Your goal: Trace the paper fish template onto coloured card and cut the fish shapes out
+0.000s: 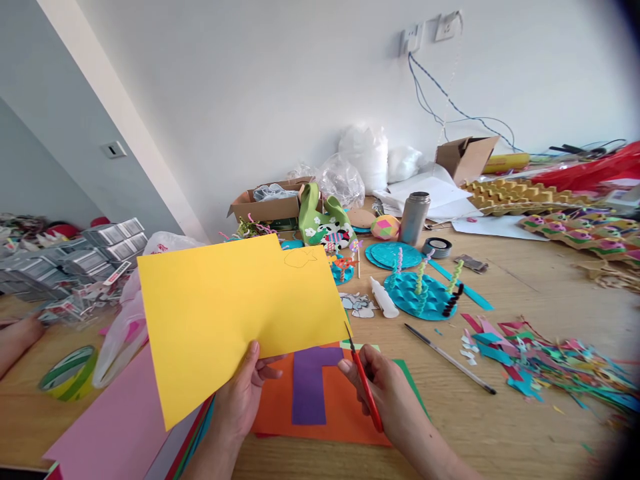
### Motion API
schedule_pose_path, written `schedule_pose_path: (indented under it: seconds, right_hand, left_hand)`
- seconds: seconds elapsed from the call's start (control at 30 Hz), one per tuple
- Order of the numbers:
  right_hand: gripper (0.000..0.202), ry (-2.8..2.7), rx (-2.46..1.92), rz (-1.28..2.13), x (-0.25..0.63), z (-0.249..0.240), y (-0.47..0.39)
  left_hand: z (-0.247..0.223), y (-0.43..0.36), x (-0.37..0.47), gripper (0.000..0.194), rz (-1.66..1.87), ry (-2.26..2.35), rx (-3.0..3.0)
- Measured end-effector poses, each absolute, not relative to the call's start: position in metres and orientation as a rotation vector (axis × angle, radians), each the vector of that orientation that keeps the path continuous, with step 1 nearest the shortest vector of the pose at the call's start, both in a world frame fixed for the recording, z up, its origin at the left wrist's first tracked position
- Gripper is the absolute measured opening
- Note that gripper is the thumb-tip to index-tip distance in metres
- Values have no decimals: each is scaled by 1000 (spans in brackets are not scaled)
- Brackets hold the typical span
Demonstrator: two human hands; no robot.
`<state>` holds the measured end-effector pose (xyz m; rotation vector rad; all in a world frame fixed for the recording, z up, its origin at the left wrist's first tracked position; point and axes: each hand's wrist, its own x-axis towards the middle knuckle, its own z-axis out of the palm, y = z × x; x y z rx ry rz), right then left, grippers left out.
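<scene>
A large yellow sheet is pinched at its lower edge by my left hand, thumb in front. Near its top right corner a small fish outline is drawn in pencil. My right hand grips red-handled scissors, whose dark blades point up at the sheet's lower right corner. Whether the blades touch the paper is hard to tell. Below lie an orange sheet and a purple piece, partly hidden by the yellow sheet and my hands.
Pink paper and green tape lie left, near another person's hand. Ahead are a glue bottle, a blue disc with fuzzy stems and a metal flask. A pen and paper scraps lie right.
</scene>
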<state>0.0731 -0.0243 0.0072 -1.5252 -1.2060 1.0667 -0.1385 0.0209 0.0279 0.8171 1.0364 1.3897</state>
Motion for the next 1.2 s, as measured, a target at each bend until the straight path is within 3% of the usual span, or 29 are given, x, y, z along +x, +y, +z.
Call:
schedule_pose_path:
  seconds: [1.2]
  right_hand:
    - [49,-1198,-1432,1147,74,8,-25]
  left_hand:
    - [27,18,-139,54,1386,1044,872]
